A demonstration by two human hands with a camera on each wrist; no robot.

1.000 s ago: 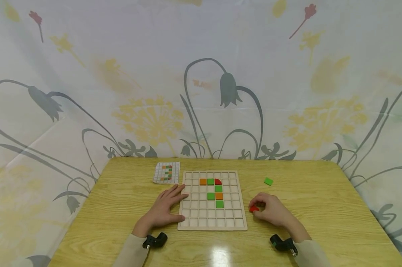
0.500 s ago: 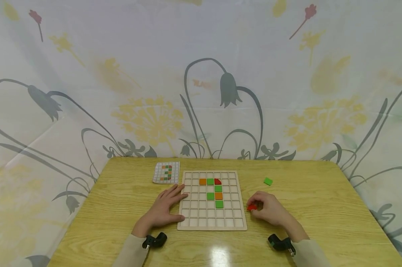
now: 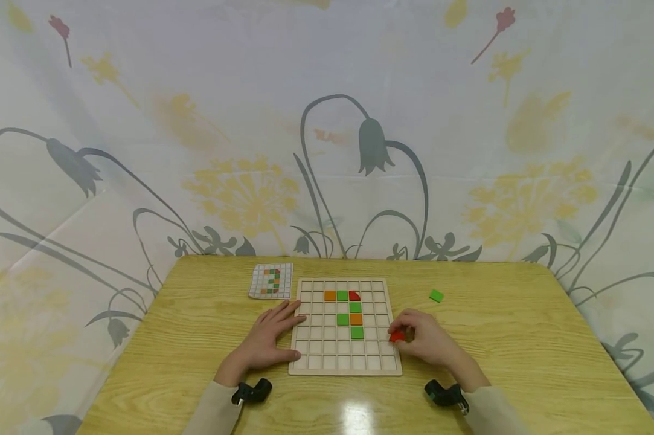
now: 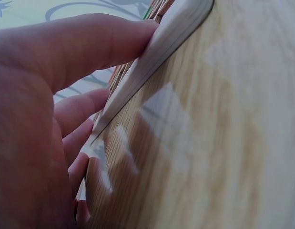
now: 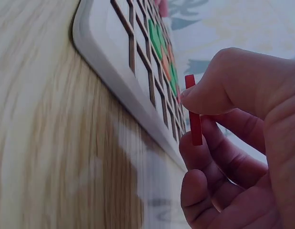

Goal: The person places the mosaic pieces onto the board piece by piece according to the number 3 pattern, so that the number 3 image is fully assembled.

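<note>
From the head view, the right hand (image 3: 427,343) pinches a red tile (image 3: 396,336) over the right edge of the wooden grid board (image 3: 345,370), so the placing step looks in hand, and the next move calls for lowering it flat into a free cell beside the green tiles (image 3: 357,332). The left wrist view shows the left hand (image 4: 37,124) with fingers straight, pressed against the board's edge. In the right wrist view the tile stands on edge between thumb and fingers (image 5: 218,143), above the frame's raised ribs, which could catch it; a pattern card (image 3: 271,281) and a loose green tile (image 3: 436,295) lie apart.
</note>
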